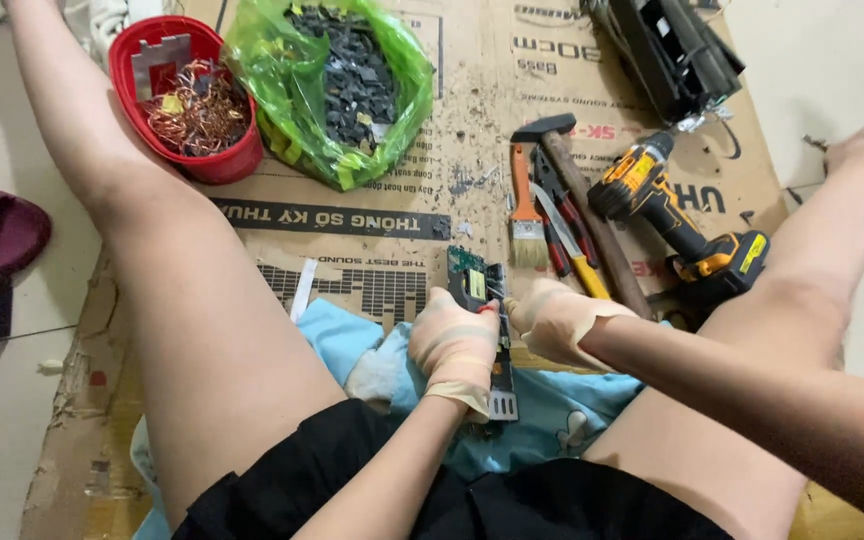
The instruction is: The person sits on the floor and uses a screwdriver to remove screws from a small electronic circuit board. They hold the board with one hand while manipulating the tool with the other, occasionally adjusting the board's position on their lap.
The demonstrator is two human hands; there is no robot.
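Here left hand (pixel 455 350) fingers clench the green circuit board (pixel 474 285) with metal bracket over the lap, right hand (pixel 550 318) fingers pinch its edge; likely stiff, light, sharp-edged, best held by rims.

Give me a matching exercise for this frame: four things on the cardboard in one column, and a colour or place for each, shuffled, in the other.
Things:
1. tub
2. bag
3. drill
4. brush

Descriptions:
A. yellow and black, by the person's right knee
B. green, full of dark chips
C. red, holding copper wire
D. orange handle, lying left of the hammer

Pairs: 1-C, 2-B, 3-A, 4-D
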